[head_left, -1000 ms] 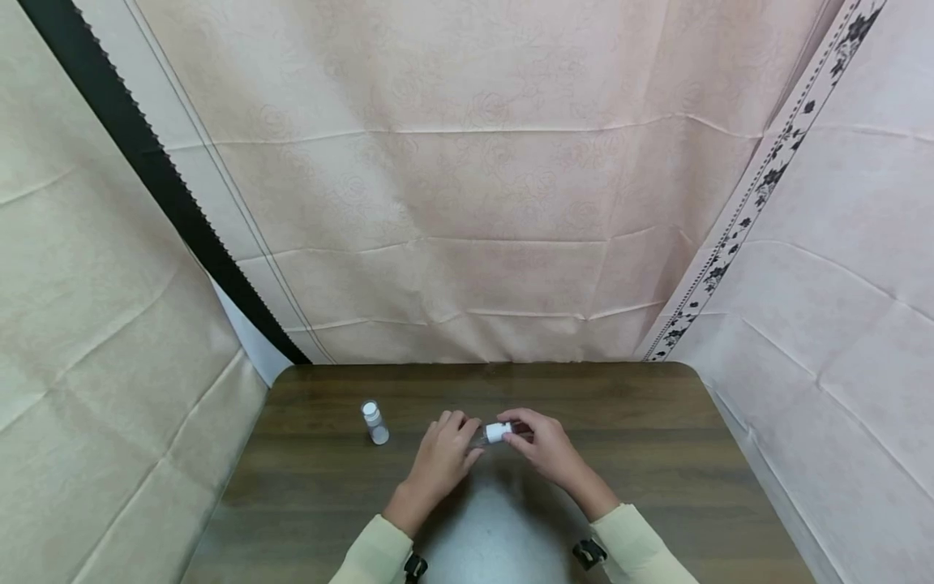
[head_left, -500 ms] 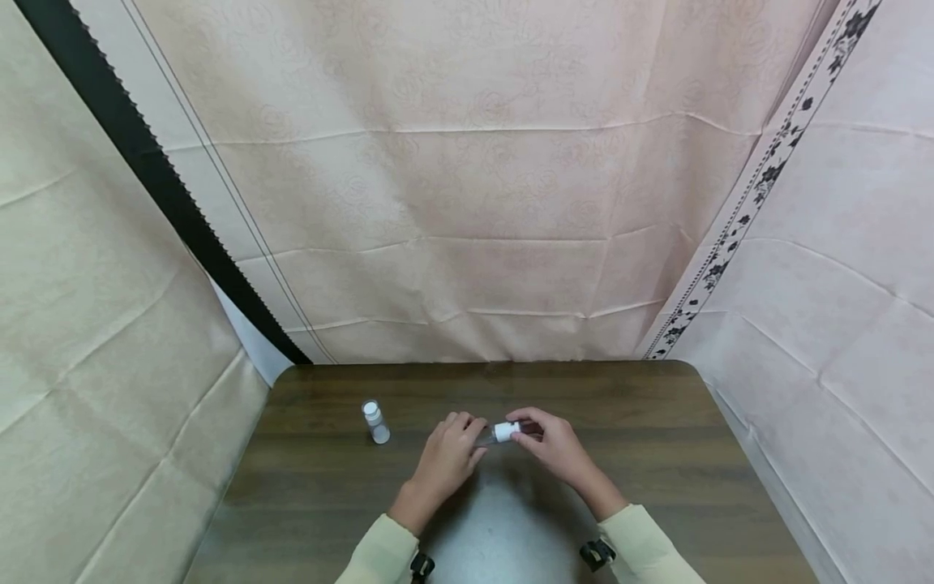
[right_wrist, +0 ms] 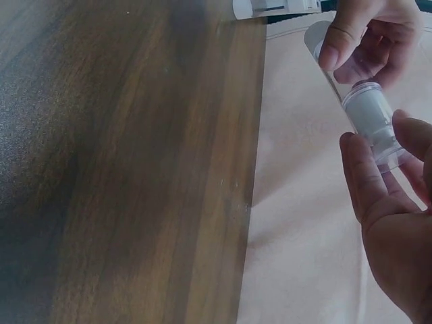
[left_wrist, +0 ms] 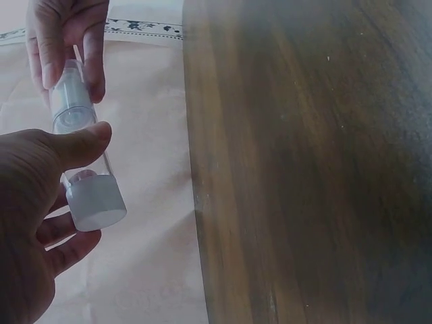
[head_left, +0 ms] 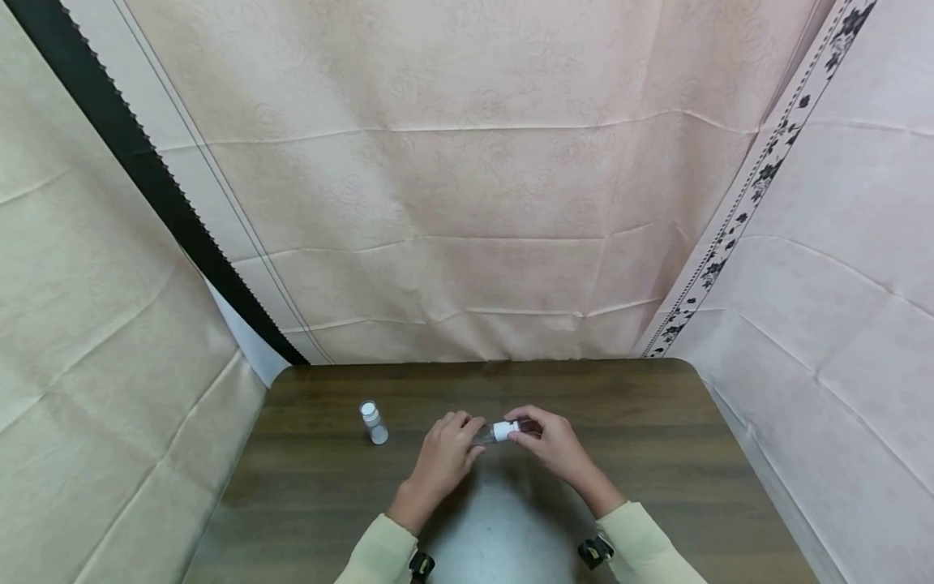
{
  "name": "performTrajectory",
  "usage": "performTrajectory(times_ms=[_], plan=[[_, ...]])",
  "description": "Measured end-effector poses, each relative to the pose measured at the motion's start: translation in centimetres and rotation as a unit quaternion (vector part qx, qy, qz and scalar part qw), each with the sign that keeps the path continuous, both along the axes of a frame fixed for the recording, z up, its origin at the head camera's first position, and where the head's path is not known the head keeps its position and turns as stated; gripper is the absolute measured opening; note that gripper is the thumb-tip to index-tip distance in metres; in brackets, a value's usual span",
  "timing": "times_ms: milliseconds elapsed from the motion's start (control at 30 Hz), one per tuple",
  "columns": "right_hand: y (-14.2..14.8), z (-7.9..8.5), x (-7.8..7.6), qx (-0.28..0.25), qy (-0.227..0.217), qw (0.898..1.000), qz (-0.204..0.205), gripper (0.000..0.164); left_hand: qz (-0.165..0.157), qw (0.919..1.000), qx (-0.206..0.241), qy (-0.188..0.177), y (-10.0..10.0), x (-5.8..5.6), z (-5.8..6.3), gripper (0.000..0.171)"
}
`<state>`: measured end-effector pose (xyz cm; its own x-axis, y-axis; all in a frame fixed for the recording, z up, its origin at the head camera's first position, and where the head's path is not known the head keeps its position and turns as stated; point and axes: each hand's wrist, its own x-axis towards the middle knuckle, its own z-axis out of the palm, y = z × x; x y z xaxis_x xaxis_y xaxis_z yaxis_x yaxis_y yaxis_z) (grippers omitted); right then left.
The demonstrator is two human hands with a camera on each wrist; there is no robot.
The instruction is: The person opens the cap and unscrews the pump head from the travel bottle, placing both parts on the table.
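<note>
Both hands hold a clear cylindrical pump bottle (head_left: 505,431) lying roughly level above the table. In the left wrist view, the thumb of my left hand (head_left: 443,458) lies across the clear body, with fingers behind it near the white base (left_wrist: 98,202). My right hand (head_left: 554,448) pinches the other end, where a white collar (right_wrist: 371,115) shows inside clear plastic. Fingers hide part of that end, and whether the clear cap sits fully on is hard to tell. A second, similar bottle (head_left: 374,423) with a white top stands to the left of the left hand.
The brown wooden table (head_left: 321,487) has its far edge beyond the hands. Pale cloth (head_left: 474,203) hangs behind it and on both sides. In the right wrist view, part of the second bottle (right_wrist: 277,7) appears at the top edge.
My right hand and the bottle's white collar have shifted slightly right. More of the clear body shows between the hands. The second bottle stays put.
</note>
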<state>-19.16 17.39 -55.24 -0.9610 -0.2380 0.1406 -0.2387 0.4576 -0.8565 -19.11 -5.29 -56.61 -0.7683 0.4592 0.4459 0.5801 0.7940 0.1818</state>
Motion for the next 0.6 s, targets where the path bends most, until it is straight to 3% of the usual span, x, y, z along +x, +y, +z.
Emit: performTrajectory(times_ms=[600], plan=[[0.6, -0.52, -0.17, 0.01, -0.012, 0.999, 0.028, 0.02, -0.009, 0.9996, -0.006, -0.027, -0.2, -0.01, -0.17, 0.041]])
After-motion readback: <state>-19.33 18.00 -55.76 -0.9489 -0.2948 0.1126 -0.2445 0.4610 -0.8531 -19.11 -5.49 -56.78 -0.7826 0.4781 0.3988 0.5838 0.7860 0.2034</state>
